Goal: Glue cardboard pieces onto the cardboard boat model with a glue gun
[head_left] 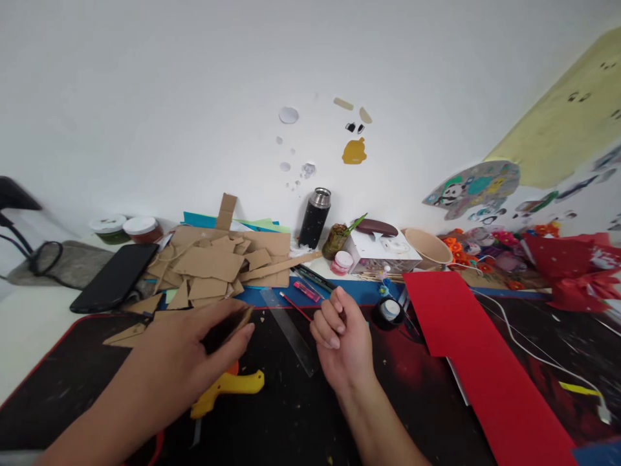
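Cardboard point(246, 316) is pinched between thumb and fingers of the left hand point(179, 349), near the yellow tool point(239, 383); it looks light, stiff and easily creased, best held by its edges. The right hand point(347, 343) curls loosely, whether around anything I cannot tell. Room to move lies over the mat point(291, 433) between the hands, bounded by the ruler point(288, 330), then the red card point(485, 362) rightward and scraps point(208, 265) beyond.

The white table point(19, 340) is partly covered by a black mat point(291, 421), on which a transparent ruler point(291, 333) and a yellow tool point(242, 383) are laid; cardboard scraps point(208, 264) are piled behind.
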`<state>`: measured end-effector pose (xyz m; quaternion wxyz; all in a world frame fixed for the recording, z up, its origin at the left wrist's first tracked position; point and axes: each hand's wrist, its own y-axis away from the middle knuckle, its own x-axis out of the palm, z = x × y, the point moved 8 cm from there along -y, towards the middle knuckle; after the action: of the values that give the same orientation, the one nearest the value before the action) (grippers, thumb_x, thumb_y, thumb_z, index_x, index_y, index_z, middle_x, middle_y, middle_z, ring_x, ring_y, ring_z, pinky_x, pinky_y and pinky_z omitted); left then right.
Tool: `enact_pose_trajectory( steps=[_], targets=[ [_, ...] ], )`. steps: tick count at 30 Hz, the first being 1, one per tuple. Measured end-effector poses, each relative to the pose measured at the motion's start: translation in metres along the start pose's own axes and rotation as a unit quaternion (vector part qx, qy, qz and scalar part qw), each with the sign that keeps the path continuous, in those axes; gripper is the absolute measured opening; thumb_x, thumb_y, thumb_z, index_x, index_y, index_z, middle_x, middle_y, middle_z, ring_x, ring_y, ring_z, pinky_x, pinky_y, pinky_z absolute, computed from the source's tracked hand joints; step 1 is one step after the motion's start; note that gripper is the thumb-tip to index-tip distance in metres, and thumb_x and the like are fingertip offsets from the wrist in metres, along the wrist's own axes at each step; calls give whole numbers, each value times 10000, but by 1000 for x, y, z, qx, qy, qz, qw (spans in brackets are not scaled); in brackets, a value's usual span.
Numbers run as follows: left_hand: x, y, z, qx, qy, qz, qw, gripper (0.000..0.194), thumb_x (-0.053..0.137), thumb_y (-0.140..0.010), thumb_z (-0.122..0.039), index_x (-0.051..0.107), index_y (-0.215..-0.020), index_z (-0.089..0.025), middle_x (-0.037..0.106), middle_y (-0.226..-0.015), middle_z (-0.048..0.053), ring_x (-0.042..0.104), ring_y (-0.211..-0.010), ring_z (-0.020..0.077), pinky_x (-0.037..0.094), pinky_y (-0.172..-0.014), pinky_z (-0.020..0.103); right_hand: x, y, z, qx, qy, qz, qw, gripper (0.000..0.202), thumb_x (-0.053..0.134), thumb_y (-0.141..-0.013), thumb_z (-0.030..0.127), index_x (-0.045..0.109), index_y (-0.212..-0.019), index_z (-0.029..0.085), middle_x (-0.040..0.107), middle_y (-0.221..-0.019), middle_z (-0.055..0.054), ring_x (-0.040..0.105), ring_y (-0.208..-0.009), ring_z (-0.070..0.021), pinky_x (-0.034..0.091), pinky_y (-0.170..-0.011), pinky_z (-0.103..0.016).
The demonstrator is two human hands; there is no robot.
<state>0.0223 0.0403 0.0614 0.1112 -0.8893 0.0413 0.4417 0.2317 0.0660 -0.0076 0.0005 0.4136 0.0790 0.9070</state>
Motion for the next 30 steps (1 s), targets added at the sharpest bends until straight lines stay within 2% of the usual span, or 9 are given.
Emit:
enact_pose_trajectory(
  steps=[5, 9, 12, 15, 19, 22, 24, 27, 30],
  targets=[
    [-17, -1, 14, -35, -19, -44, 998, 431, 604, -910, -674, 785, -978, -289, 866, -933, 27, 796, -796, 259, 559, -690, 296, -2, 0, -1, 13, -11, -6, 1000, 536, 869, -852, 459, 421, -667, 231, 302, -457, 142, 139, -380, -52, 194, -379, -206],
    [-17, -1, 20, -38, -27, -43, 998, 433, 612, -919, -672, 791, -1019, -291, 867, -949, 25, 801, -812, 259, 560, -698, 293, 5, 2, -3, 6, 7, 14, 1000, 572, 856, -887, 502, 416, -651, 223, 299, -451, 142, 154, -365, -38, 194, -391, -199],
    [-13, -1, 19, -24, -30, -33, 999, 412, 595, -945, -649, 786, -996, -288, 860, -932, 22, 794, -794, 247, 544, -681, 290, 13, 9, -15, 0, 61, 48, 997, 557, 818, -930, 578, 476, -687, 211, 367, -462, 127, 244, -347, -33, 187, -385, -183],
    [-11, -1, 15, -10, -38, -35, 999, 413, 584, -954, -639, 785, -999, -281, 858, -910, 22, 794, -779, 245, 541, -665, 294, 21, 17, -35, 28, 132, 97, 986, 526, 748, -980, 615, 536, -741, 198, 538, -518, 67, 424, -355, -58, 266, -381, -178],
    [-6, 2, 4, 39, -92, -57, 993, 390, 553, -996, -572, 784, -1008, -259, 862, -913, 39, 800, -756, 249, 543, -648, 314, 26, 24, -52, 52, 208, 140, 967, 496, 770, -951, 648, 625, -877, 179, 658, -666, 26, 559, -423, -74, 359, -411, -173],
    [1, 6, -6, 97, -169, -89, 977, 382, 488, -1038, -475, 788, -1005, -240, 861, -928, 71, 805, -757, 274, 556, -661, 357, 26, 24, -53, 29, 239, 134, 961, 502, 825, -902, 649, 636, -992, 193, 652, -727, 43, 552, -448, -62, 366, -423, -163],
    [9, 8, -10, 125, -209, -93, 966, 391, 445, -1058, -418, 786, -1023, -230, 859, -936, 89, 808, -768, 289, 562, -667, 382, 25, 25, -52, 7, 253, 122, 960, 496, 812, -915, 649, 634, -1026, 199, 632, -739, 52, 540, -469, -55, 397, -451, -163],
    [18, 11, -13, 152, -239, -89, 955, 398, 414, -1071, -370, 781, -1074, -215, 855, -964, 108, 813, -809, 307, 576, -694, 411, 24, 26, -53, -5, 267, 115, 957, 498, 786, -933, 659, 642, -1064, 200, 616, -738, 57, 538, -485, -58, 433, -474, -169],
    [20, 12, -17, 172, -256, -100, 946, 401, 418, -1072, -355, 782, -1116, -195, 848, -954, 122, 812, -816, 331, 589, -712, 448, 22, 26, -55, -1, 276, 108, 955, 512, 755, -947, 675, 663, -1097, 194, 624, -721, 53, 550, -484, -65, 431, -472, -172]
  ],
)
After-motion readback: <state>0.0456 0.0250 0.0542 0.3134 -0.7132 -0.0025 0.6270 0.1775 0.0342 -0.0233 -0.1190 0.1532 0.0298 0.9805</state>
